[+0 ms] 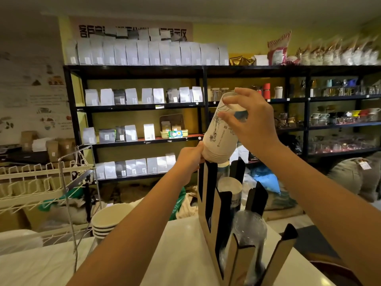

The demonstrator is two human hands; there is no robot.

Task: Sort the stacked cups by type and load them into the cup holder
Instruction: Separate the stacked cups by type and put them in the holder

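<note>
A stack of cream paper cups (221,133) with a black line drawing is held upside down and tilted, rims over the top of the cup holder (208,203). My right hand (249,120) grips the stack's upper end. My left hand (190,159) holds its lower rim end beside the holder's top. The holder is a tall cardboard-coloured rack with black slots on the white counter. Its far slot shows a paper cup stack (229,186); its near slot holds clear plastic cups (249,230).
A pile of cream bowls or cups (109,219) sits left of my arms. A white wire rack (41,182) stands at the left on the white counter (181,254). Black shelving (144,106) with bags and glassware fills the background.
</note>
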